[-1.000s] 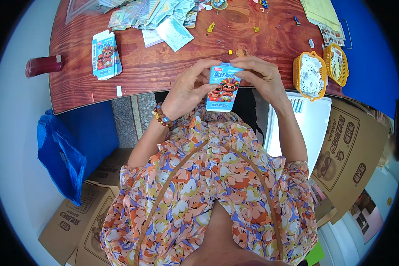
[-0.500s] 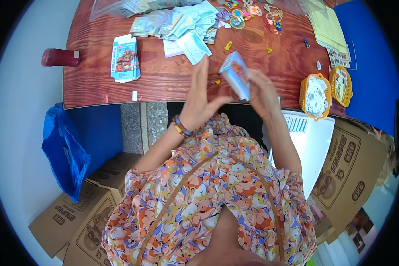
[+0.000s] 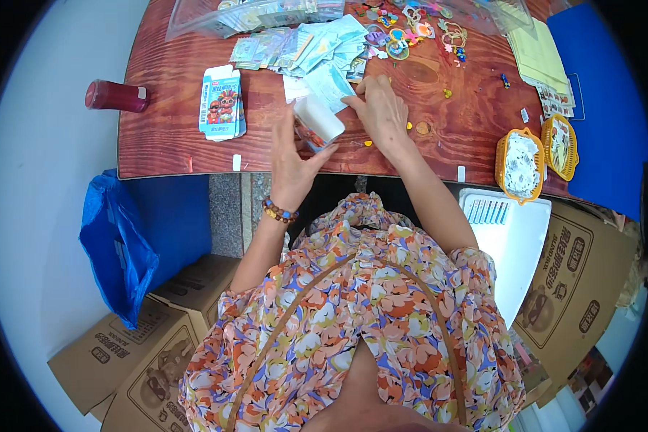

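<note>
A small light-blue carton (image 3: 318, 124) is in my left hand (image 3: 290, 155), its fingers and thumb wrapped around its sides. The carton stands tilted, its open end and white inner wall facing me. My right hand (image 3: 384, 119) is down on the table at the pile's near edge, fingers bent. Its thumb reaches the corner of a pale-blue paper packet (image 3: 329, 85); what lies under the fingertips is hidden. Behind it spreads a heap of flat packets (image 3: 306, 47). Flattened light-blue cartons (image 3: 222, 104) lie stacked to the left.
Small trinkets (image 3: 410, 34) cluster at the back. A clear plastic tray (image 3: 194, 20) stands at the far left. A dark red bottle (image 3: 117, 96) lies at the left edge. Two yellow baskets (image 3: 510, 183) sit at the right, near yellow papers (image 3: 529, 54). Brown cardboard boxes (image 3: 576, 266) flank me.
The carton has passed from my right hand to my left and now shows its open end. My right hand has moved forward and left to the packets.
</note>
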Tool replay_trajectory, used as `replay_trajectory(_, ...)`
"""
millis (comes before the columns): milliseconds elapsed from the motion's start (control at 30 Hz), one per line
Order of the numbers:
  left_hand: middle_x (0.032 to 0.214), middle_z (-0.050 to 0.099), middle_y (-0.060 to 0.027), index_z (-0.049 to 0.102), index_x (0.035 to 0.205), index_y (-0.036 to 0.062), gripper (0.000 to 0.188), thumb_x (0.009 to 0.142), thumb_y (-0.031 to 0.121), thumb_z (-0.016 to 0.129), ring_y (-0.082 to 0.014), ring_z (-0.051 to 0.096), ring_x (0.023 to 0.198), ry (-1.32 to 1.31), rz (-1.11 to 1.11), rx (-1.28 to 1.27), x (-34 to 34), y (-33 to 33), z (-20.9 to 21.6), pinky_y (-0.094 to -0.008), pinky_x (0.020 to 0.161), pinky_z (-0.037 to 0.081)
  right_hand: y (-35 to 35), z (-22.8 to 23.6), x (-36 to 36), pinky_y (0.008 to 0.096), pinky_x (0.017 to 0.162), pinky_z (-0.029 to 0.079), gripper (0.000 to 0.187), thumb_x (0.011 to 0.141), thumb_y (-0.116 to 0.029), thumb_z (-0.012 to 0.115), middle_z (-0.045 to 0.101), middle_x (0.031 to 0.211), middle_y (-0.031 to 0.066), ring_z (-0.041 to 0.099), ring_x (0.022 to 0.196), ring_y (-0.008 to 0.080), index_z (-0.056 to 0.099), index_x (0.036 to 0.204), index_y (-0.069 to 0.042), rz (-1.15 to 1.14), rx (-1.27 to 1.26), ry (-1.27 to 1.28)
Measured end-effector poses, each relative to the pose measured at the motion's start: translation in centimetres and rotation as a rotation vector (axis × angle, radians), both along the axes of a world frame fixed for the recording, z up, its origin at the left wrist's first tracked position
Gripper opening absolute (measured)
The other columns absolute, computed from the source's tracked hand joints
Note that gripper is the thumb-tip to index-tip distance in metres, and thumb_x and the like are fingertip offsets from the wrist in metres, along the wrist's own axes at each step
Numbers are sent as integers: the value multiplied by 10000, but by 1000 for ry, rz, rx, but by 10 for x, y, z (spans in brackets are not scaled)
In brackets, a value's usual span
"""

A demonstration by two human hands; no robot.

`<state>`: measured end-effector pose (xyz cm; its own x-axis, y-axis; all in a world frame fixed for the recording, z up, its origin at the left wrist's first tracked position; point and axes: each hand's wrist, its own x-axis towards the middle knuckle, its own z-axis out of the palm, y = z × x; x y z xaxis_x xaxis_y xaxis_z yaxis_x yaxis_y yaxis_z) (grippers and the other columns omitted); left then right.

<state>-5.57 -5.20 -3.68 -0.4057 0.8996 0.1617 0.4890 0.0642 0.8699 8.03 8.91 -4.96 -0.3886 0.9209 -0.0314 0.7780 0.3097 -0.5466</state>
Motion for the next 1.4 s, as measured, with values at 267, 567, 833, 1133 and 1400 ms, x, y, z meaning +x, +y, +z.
replay_trajectory(267,1241,524,-186,421,1403,10,867,674,123,876,-366,552,1119,188,-7,-1,-3,8,-4,-436,949,481,3,10,22,247,524,451,110,926,-115,659,688,765,48,658,613,119,635,924,-7,-146,-377,861)
replay_trajectory(567,1252,531,-183,415,1456,51,883,688,78,849,-375,551,1123,318,-152,-10,14,29,14,-455,959,468,-3,82,102,218,559,427,92,899,-9,667,647,803,19,554,647,51,699,984,5,174,62,662)
replay_trajectory(833,1282,518,-161,407,1473,77,918,667,55,844,-374,525,1154,445,-333,45,28,38,25,-459,969,465,13,110,110,232,561,461,116,896,-78,669,637,721,27,583,639,65,692,953,21,294,-146,322)
replay_trajectory(1133,1255,537,-189,415,1462,49,887,691,108,850,-365,528,1178,416,-310,21,39,48,14,-452,989,453,5,105,102,218,501,493,311,928,-151,668,694,799,26,642,635,63,658,1199,1,6,-226,505)
replay_trajectory(1400,1176,578,-195,524,1322,-2,746,697,215,869,-369,572,1077,340,-309,-15,41,50,14,-441,912,473,8,93,234,239,589,486,215,932,-121,637,705,845,64,651,664,104,688,1082,26,-354,37,255)
